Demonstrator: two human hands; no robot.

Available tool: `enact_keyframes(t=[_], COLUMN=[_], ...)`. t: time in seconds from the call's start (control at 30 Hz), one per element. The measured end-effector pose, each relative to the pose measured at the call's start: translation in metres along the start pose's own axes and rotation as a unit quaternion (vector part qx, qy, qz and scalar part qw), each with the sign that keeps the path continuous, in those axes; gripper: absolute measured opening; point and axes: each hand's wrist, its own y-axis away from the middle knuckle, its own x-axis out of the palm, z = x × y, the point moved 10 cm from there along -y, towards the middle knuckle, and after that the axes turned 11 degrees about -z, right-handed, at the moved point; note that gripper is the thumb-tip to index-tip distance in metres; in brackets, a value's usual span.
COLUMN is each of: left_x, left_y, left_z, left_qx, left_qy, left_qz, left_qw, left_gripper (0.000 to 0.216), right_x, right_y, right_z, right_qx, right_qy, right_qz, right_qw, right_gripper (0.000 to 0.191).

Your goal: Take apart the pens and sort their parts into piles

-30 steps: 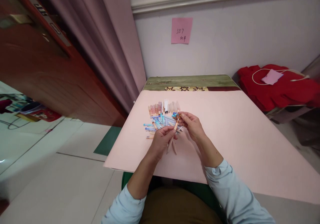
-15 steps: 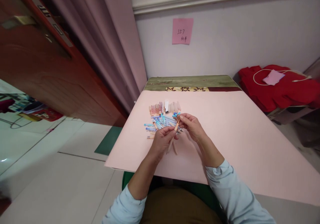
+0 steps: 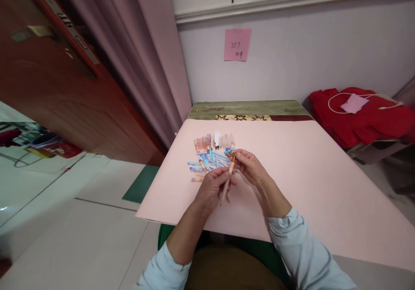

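Observation:
My left hand (image 3: 210, 189) is closed around a pen (image 3: 224, 192) with a pale barrel and a peach-orange upper part. The pen slants, its lower end toward me. At its upper end, the fingertips of my right hand (image 3: 251, 167) pinch together on the pen's top. Just beyond both hands lies a loose heap of blue, white and orange pen pieces (image 3: 212, 158). Behind the heap runs a row of pinkish glittery tubes (image 3: 203, 143), white sticks with dark tips (image 3: 217, 140) and frosted pale pieces (image 3: 228, 140). Another pale piece lies partly hidden under my left hand.
A pink sheet (image 3: 311, 186) covers most of the table, with a green wood-patterned strip (image 3: 246, 107) at the far edge. A stool with red cloth (image 3: 366, 117) stands at the right, bearing a cable and paper. At the left are a curtain (image 3: 149, 56) and a brown door (image 3: 65, 95).
The pen now shows more of its length below my left fingers. My right fingertips stay at its top end, shifted slightly. The view has tilted a little.

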Motion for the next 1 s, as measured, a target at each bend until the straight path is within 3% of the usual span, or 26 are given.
enact_keyframes(t=[0.23, 0.47, 0.57, 0.7, 0.83, 1.0], left_x=[0.014, 0.014, 0.01, -0.002, -0.013, -0.009], left_y=[0.007, 0.005, 0.003, -0.002, -0.006, -0.01], left_z=[0.012, 0.001, -0.001, -0.01, -0.017, -0.015], left_qx=[-0.058, 0.037, 0.052, 0.084, 0.109, 0.109], left_qy=[0.072, -0.019, -0.022, 0.022, 0.036, 0.032], left_qz=[0.016, 0.028, 0.013, -0.041, -0.092, -0.102], left_qw=[0.996, 0.999, 0.998, 0.995, 0.989, 0.988], left_gripper=[0.033, 0.03, 0.03, 0.034, 0.037, 0.034], right_x=[-0.001, -0.001, 0.001, -0.015, -0.018, -0.012], right_y=[0.002, 0.003, 0.002, 0.013, 0.046, 0.08], right_z=[-0.002, 0.006, 0.008, 0.014, 0.02, 0.031], right_qx=[0.007, -0.027, -0.024, -0.056, -0.129, -0.216], right_qy=[0.007, 0.011, 0.012, 0.087, 0.253, 0.442], right_qz=[-0.005, -0.014, -0.014, -0.088, -0.122, -0.175], right_qw=[1.0, 0.999, 1.0, 0.991, 0.951, 0.853], right_gripper=[0.031, 0.032, 0.041, 0.04, 0.03, 0.022])
